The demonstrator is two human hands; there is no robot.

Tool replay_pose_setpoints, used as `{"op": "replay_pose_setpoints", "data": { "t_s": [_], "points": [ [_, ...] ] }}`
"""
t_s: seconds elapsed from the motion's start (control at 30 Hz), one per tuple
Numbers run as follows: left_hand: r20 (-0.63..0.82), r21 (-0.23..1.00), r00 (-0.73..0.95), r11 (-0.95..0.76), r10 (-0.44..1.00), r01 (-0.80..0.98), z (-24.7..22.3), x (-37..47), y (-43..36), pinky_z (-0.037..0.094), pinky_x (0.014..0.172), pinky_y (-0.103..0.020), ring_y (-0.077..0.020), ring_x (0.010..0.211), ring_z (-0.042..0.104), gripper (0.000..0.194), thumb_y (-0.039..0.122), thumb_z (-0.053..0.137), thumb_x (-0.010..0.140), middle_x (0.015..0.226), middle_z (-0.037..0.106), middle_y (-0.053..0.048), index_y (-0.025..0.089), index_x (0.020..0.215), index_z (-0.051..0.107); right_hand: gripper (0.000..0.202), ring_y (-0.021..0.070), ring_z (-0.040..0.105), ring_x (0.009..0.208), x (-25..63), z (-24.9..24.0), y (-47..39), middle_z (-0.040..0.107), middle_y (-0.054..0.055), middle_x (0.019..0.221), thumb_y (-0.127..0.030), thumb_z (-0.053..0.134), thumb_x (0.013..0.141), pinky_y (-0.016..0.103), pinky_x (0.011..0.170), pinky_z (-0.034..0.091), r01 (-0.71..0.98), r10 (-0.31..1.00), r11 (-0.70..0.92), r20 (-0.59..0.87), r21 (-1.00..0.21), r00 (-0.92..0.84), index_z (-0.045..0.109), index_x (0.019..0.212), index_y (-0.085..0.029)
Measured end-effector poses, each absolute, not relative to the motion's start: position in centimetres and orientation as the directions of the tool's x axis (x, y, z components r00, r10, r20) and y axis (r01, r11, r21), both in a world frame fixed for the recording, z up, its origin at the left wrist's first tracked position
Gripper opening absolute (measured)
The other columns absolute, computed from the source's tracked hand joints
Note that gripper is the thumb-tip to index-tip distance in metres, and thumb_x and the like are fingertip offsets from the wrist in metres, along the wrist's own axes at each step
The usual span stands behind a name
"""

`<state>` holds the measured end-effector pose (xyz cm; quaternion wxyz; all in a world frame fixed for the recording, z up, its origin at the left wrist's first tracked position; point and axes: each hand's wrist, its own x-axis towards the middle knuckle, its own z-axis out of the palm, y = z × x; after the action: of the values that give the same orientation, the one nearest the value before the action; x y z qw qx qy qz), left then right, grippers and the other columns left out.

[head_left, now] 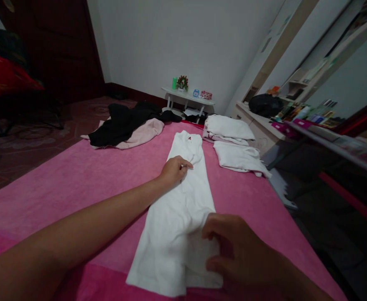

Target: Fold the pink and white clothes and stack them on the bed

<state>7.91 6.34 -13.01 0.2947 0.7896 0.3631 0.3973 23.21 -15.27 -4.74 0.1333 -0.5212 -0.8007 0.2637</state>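
A white shirt, folded lengthwise into a long strip, lies on the pink bedspread in front of me. Its neckline points away from me and its hem lies at the near end. Across the upper part, my left hand pinches the fabric between thumb and curled fingers. My right hand is at the near right edge of the shirt, slightly blurred. Its thumb and forefinger are curved and spread apart, with nothing visible between them.
Folded white clothes form a stack at the far right, with another folded white garment nearer. Black clothing and a pale pink garment lie heaped at the far left. A dressing table with bottles stands right of the bed.
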Motion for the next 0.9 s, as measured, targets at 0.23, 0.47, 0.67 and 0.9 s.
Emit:
{"op": "replay_pose_setpoints", "data": {
  "t_s": [0.23,0.47,0.67,0.9],
  "points": [
    [0.354,0.796,0.429,-0.509,0.831,0.329,-13.0,8.2,6.2,0.039,0.052,-0.019,-0.0082,0.057,0.052,0.03,0.013,0.052,0.074,0.08,0.066,-0.002,0.02,0.091,0.076,0.019,0.0178,0.055,0.089,20.1,-7.4,-18.7,0.062,0.004,0.103,-0.021,0.055,0.084,0.028,0.077,0.037,0.899,0.928,0.271,-0.156,-0.342,-0.339,0.059,0.102,-0.022],
    [0.323,0.778,0.434,-0.497,0.841,0.384,-12.7,8.1,6.3,0.045,0.064,-0.02,-0.012,0.073,0.06,0.045,0.004,0.047,0.071,0.099,0.069,-0.004,0.021,0.103,0.074,0.013,0.0114,0.047,0.061,21.5,-7.8,-18.6,0.058,-0.002,0.073,-0.018,0.061,0.069,0.024,0.054,0.024,0.824,0.815,0.431,-0.233,-0.368,-0.53,0.058,0.081,-0.02],
    [0.227,0.816,0.364,-0.38,0.903,0.435,-12.3,8.8,7.9,0.046,0.066,-0.022,-0.0151,0.076,0.062,0.041,0.017,0.062,0.071,0.095,0.071,-0.001,0.028,0.11,0.071,0.006,0.0087,0.048,0.059,22.3,-6.6,-18.0,0.057,-0.002,0.072,-0.021,0.059,0.079,0.022,0.052,0.026,0.755,0.804,0.403,-0.193,-0.517,-0.562,0.06,0.074,-0.019],
    [0.244,0.849,0.256,-0.333,0.936,0.409,-12.1,10.1,10.9,0.045,0.062,-0.022,-0.014,0.072,0.063,0.026,0.016,0.059,0.078,0.09,0.072,-0.005,0.018,0.1,0.073,0.033,0.016,0.056,0.092,23.1,-6.5,-16.1,0.059,0.003,0.098,-0.003,0.048,0.072,0.027,0.078,0.042,0.633,0.889,0.423,0.16,-0.648,-0.429,0.06,0.097,-0.022]
  ]
}}
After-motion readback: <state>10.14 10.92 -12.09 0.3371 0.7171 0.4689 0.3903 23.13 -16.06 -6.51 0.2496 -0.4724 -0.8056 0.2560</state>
